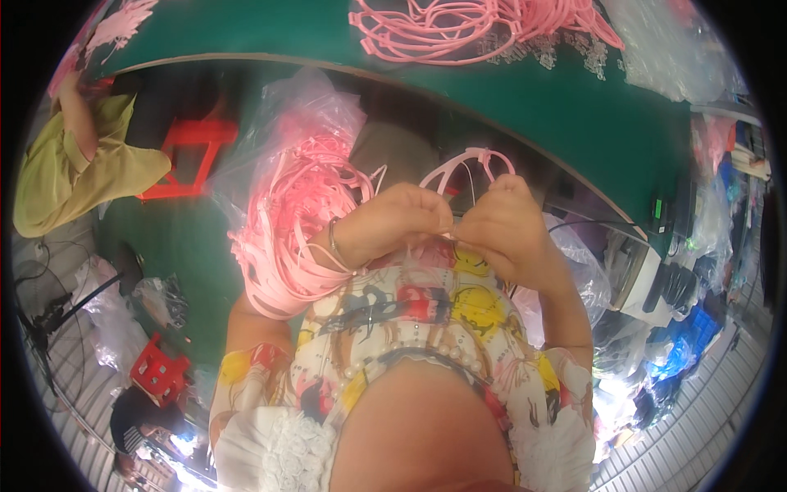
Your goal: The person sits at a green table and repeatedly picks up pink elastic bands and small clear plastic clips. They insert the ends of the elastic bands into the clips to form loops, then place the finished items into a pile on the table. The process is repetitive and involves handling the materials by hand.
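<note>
My left hand (pixel 399 216) and my right hand (pixel 506 232) meet in front of my chest, both closed with fingertips pinched close together. A looped pink strap (pixel 469 154) rises behind them, one side running into my right hand's fingers. What the left fingertips pinch is too small to make out. Many pink strap loops (pixel 279 283) hang over my left forearm. Beside that arm a large heap of the same pink straps (pixel 299 176) lies in a clear plastic bag (pixel 316 94).
Ahead stands a green table (pixel 631 156) bearing more pink straps (pixel 443 37) with clear small fittings (pixel 545 53) and clear plastic bags (pixel 672 53). A red stool (pixel 193 156) and a person in a yellow-green top (pixel 82 172) are at left. Another red stool (pixel 160 371) stands lower left.
</note>
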`<state>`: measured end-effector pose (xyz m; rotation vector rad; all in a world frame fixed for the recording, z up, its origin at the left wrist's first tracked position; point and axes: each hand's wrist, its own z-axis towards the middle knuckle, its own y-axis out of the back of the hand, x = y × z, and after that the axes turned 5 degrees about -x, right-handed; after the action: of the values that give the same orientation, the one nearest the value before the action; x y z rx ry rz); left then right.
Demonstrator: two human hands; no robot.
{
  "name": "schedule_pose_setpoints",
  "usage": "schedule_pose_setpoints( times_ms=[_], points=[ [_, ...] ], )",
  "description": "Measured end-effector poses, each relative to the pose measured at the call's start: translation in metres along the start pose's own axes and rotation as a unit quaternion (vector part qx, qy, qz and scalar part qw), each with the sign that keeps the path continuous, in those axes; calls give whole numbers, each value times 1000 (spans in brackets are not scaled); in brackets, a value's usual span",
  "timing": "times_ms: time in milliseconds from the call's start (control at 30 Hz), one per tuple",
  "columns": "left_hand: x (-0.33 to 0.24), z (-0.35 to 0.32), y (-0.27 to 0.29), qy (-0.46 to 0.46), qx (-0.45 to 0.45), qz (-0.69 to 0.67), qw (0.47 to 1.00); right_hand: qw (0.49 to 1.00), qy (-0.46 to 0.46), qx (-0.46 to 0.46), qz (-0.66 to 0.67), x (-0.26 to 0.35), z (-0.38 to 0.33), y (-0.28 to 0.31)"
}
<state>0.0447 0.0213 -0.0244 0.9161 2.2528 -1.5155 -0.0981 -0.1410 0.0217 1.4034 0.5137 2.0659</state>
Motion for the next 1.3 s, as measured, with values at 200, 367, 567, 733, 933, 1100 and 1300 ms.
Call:
schedule_pose_setpoints(
  times_ms=[200,367,567,733,933,1100,1300],
  points=[
    [-19,-26,-11,-75,-66,69,993,969,-166,-4,183,-7,23,-4],
    [-8,-40,-3,-369,-208,458,782,923,-210,99,308,-15,42,-16],
    [0,-63,2,-328,-353,429,764,807,-384,216,392,-13,84,-29],
    [-14,-98,32,-331,-238,-26,913,996,24,-51,66,11,107,-71],
    [-34,-105,33,-504,-234,-157,817,989,105,-91,-56,22,115,-131],
    [-40,-111,63,-534,-287,-4,796,913,-178,92,356,18,131,-142],
    [-9,-51,201,-480,-139,307,810,915,-126,184,335,36,138,-178]
  ],
)
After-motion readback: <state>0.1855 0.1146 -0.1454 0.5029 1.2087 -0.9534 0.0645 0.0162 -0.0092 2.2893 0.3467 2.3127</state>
